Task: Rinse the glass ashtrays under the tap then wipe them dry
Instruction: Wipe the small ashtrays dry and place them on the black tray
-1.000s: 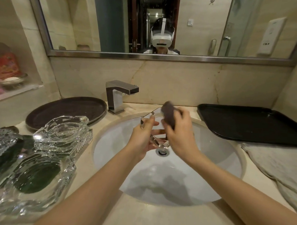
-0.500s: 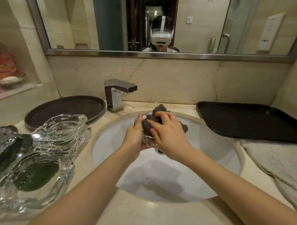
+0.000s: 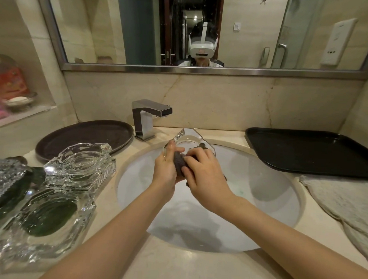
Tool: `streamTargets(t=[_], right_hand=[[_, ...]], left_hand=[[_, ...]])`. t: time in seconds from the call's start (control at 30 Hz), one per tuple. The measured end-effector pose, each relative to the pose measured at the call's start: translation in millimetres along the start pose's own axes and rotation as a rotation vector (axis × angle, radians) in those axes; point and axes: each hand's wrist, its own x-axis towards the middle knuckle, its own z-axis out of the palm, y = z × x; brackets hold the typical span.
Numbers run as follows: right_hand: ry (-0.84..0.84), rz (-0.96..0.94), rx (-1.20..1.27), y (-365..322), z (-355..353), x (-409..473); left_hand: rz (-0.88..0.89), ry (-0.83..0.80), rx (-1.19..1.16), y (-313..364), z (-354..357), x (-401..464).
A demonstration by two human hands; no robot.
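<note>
**Mia:** Where is the clear, square-cut glass ashtray [image 3: 189,139]?

**Ben:** It is being held up over the round white sink [image 3: 271,184], tipped on its edge. It is near the square silver tap [image 3: 147,117], but no water is showing.

**Mia:** Who is holding it?

**Ben:** The left hand [image 3: 166,170] is curling round its near left edge. The right hand [image 3: 203,171] is squeezing a dark grey cloth [image 3: 179,162] against the glass.

**Mia:** Which way is the ashtray lying from the hands?

**Ben:** It is sticking up and away, past the fingertips. The right hand is nearer the bowl part, so it looks like wiping is going on.

**Mia:** What else is sitting there?

**Ben:** More chunky clear glass ashtrays [image 3: 80,165] are waiting on the left counter. A round brown tray [image 3: 85,136] is lying behind them, a black square tray [image 3: 310,152] is sitting on the right, and a pale towel [image 3: 343,199] is lying near it.
</note>
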Motion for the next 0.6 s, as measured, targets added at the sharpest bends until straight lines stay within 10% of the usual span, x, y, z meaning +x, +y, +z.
streamTargets(t=[0.3,0.6], right_hand=[[-0.056,-0.012,-0.236,47.2,4.8,9.2],[0.192,0.35,0.137,64.6,-12.7,19.0]], left_hand=[[-0.033,-0.179,0.063,-5.8,3.5,-2.6],[-0.009,-0.193,0.095,-6.0,3.3,-1.0]])
